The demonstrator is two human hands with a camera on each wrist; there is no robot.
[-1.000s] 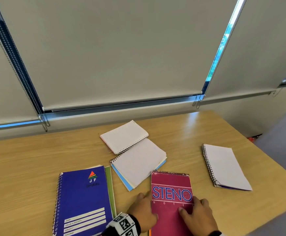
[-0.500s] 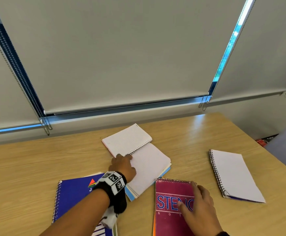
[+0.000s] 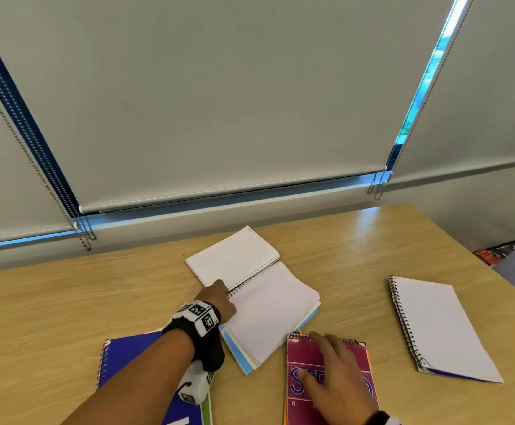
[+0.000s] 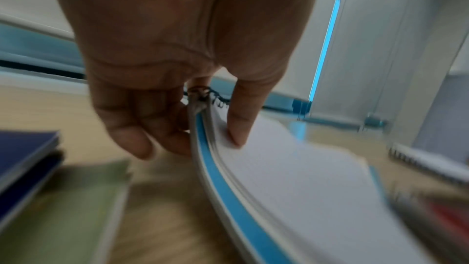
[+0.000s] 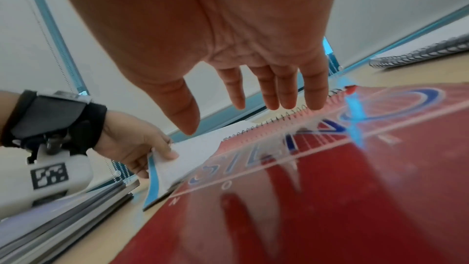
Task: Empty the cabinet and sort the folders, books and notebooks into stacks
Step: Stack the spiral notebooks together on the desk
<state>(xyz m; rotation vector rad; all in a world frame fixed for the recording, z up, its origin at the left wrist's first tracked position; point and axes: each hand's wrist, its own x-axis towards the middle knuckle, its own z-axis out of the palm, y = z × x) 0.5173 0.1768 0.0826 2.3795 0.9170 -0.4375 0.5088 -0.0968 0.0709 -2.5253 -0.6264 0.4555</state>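
An open spiral notebook with white pages and a light-blue cover lies mid-table. My left hand pinches its near-left corner by the spiral. In the left wrist view the thumb presses on the top page of the notebook and the curled fingers sit under the cover. A red STENO pad lies in front of me. My right hand is spread flat over it, fingers straight and reaching its top spiral. Whether they touch the red cover is unclear.
A blue spiral notebook on top of a green one lies at the near left. A white-covered spiral notebook lies at the right near the wooden table's edge. Drawn roller blinds and a window sill stand behind.
My left hand left the STENO pad, reached forward to the open notebook and took hold of its corner by the spiral. My right hand slid up the pad toward its spiral.
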